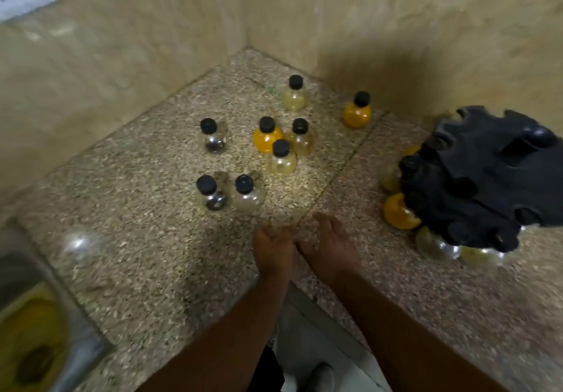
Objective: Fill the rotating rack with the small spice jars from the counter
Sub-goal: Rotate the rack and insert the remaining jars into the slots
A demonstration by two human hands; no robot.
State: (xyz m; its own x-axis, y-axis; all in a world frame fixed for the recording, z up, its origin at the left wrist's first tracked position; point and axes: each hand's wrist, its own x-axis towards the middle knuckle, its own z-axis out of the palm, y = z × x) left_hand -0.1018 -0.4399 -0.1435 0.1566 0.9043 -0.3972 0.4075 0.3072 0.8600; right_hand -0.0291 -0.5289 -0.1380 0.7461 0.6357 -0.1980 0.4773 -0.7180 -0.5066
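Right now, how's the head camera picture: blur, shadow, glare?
Head view: left hand and right hand smeared by motion blur, fingers unreadable; head view: heavy shadow on the wall above the rack; head view: glare on the jars under the rack, standing jars on the counter fairly sharp.

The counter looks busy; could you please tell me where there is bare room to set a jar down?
Bare counter lies right of the right hand, in front of the rack, and in the strip between the three-jar cluster and the rack. It is crowded at that cluster and along the rack's left edge, where racked jars sit.
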